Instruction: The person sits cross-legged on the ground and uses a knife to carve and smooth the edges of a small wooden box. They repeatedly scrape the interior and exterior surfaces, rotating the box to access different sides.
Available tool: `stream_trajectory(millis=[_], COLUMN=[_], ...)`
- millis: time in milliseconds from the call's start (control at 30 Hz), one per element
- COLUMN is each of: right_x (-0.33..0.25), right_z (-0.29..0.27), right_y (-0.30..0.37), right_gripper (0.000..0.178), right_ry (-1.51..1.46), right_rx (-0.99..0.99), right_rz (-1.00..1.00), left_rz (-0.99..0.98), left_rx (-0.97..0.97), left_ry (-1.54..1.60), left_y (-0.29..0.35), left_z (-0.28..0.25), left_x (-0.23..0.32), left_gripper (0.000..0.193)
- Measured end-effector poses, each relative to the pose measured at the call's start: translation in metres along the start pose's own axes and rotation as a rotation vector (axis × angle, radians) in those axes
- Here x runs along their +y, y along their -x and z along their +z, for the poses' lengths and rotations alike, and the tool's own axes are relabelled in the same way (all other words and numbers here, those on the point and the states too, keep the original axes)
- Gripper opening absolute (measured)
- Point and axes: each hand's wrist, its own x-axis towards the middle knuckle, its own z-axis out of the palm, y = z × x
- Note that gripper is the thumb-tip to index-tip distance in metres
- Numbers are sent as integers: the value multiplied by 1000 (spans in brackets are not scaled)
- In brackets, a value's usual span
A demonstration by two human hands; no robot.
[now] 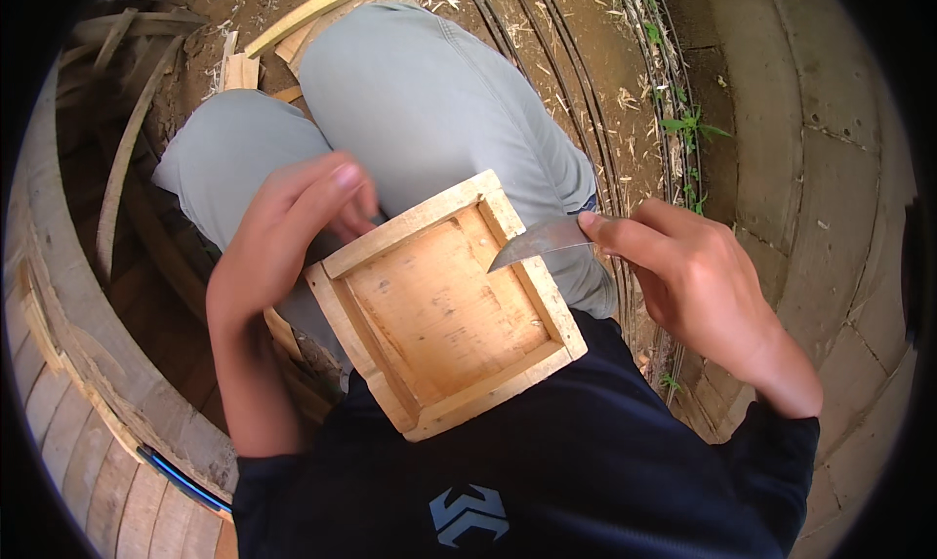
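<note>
A shallow, square wooden box [448,303] with a raised frame rests tilted on my lap against my dark shirt. Pinched between the thumb and fingers of my right hand [695,278] is a curved knife [543,240]. Its pointed blade reaches over the box's right rim, and any handle is hidden in the hand. My left hand [293,222] is beside the box's upper left edge with its fingers bent. Those fingers are partly blurred and partly hidden, so I cannot tell whether they touch or grip the edge.
My grey trouser knees [390,91] lie beyond the box. Wood offcuts [240,69] and shavings are scattered on the dirt floor ahead. Long dark strips [568,66] run along the right side, next to grey paving [830,188]. Curved wooden pieces [125,164] stand at the left.
</note>
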Motion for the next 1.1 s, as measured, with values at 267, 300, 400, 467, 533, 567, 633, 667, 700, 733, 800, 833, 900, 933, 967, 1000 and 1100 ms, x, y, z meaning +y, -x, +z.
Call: stream_trajectory(millis=[267,300,400,467,533,567,633,667,700,733,800,833,900,933,967,1000,1100], right_x=[-6,-6,-6,-5,-5,-5,-6,-8,-9,-9,-9,-10,-9,-9,-9,-9,-11], right_z=[-8,-9,-6,-5,-5,-6,-5,-4,-2,1,8,9,10,12,15,18,33], right_y=[3,4,6,6,4,3,2,1,1,1,0,0,-2,0,1,3,4], right_gripper=[44,45,47,48,49,49,49,49,49,51,55,56,57,58,59,60,64], right_ry=[-71,-81,-65,-53,-47,-48,-44,-39,-34,-24,-6,17,61,68,75,81,137], right_rx=[-92,-112,-86,-78,-78,-83,-73,-58,-44,-24,15,13,7,23,38,53,118], right_rz=[102,111,96,110,119,122,121,117,113,115,117,114,106,97,88,79,49], left_rz=[-185,-179,-201,-191,-139,-130,-111,-114,-116,-121,-146,-157,-193,-208,-207,-206,-205], left_rx=[-308,-313,-342,-386,-438,-434,-427,-433,-440,-445,-456,-465,-469,-472,-440,-408,-385], left_ry=[-287,-220,-27,-1,-82,-90,-107,-102,-96,-90,-72,-65,2,29,16,2,5], left_y=[-27,-26,-25,-27,-32,-32,-32,-33,-33,-33,-34,-34,-34,-33,-31,-28,-28], left_z=[9,9,10,10,3,2,2,1,1,1,1,1,0,1,2,4,4], left_x=[5,-1,-7,-8,-10,-12,-16,-18,-18,-18,-19,-18,-16,-15,-15,-17,-22], left_gripper=[48,51,52,52,53,53,54,55,55,55,53,52,53,54,55,55,57])
